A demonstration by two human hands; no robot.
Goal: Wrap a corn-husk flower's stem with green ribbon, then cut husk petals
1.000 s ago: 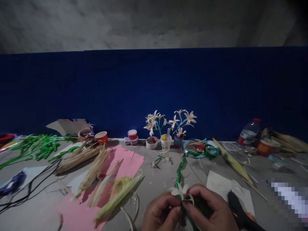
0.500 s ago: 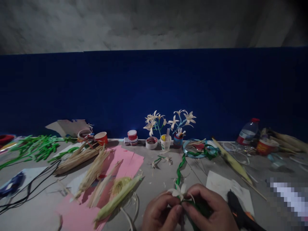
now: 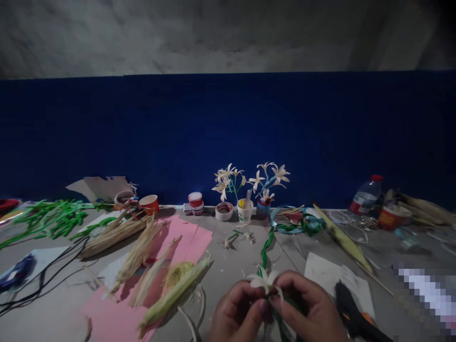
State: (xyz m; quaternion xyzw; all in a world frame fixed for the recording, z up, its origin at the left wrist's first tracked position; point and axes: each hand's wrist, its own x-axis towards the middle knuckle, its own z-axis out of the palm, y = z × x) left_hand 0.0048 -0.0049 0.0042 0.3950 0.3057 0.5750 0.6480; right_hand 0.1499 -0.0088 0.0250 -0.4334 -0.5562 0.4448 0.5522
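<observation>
Near the front edge of the view, my left hand (image 3: 238, 311) and my right hand (image 3: 310, 306) pinch the base of a small white husk-like flower (image 3: 266, 281) from both sides. Its pale petals spread above my fingertips. A twisted green ribbon (image 3: 264, 254) runs from the back of the table down behind the flower, and more green shows under my right palm. How the ribbon joins the stem is hidden by my fingers. Just right of my right hand lies a black-handled tool (image 3: 351, 308), partly on white paper (image 3: 329, 270).
Corn husks (image 3: 174, 297) lie on pink paper (image 3: 110, 316) to the left, with green stems (image 3: 60, 218) farther back. Finished white flowers (image 3: 224, 180) stand in cups at the rear. A bottle (image 3: 366, 194) and an orange cup (image 3: 394, 217) are at right.
The flower has turned slightly in my fingers, and its petals now face up more fully. My hands stay in almost the same place, both still pinching.
</observation>
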